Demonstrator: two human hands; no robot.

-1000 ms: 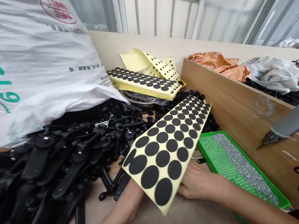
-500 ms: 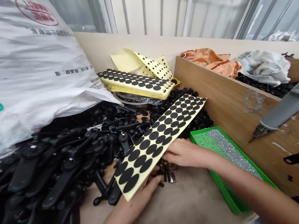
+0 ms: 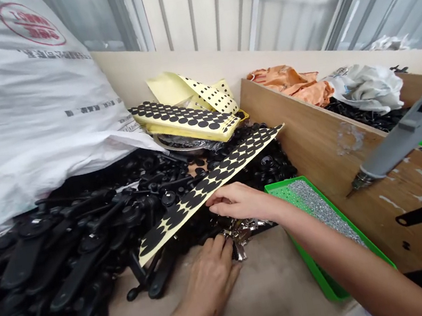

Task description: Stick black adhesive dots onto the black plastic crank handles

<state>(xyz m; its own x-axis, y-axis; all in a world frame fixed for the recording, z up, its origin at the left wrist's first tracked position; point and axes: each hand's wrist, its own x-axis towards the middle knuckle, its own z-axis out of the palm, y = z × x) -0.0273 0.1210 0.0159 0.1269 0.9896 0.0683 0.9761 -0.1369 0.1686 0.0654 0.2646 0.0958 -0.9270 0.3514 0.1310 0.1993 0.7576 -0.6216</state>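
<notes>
A pale yellow sheet of round black stickers (image 3: 203,187) slants across the middle, raised over the black parts. Its lower edge is at the fingers of my right hand (image 3: 243,202), which is closed on it; the thumb is partly hidden. Below it, my left hand (image 3: 210,270) rests palm down on the bench. Its fingers are bent together at a small heap of shiny metal pieces (image 3: 243,232), and what its fingertips pinch, if anything, is too small to make out. Black crank-like handles (image 3: 28,253) are piled to the left of both hands.
Near my right forearm lies a green tray (image 3: 315,275) of small silvery parts, beside a wooden divider (image 3: 300,137). A grey power screwdriver (image 3: 394,141) juts in from the right. Behind are stacked sticker sheets (image 3: 188,121) and a large white sack (image 3: 26,118).
My left hand has come out from under the sticker sheet toward me, into fuller view. My right hand has shifted slightly left and up, and the sheet has tilted flatter to the view.
</notes>
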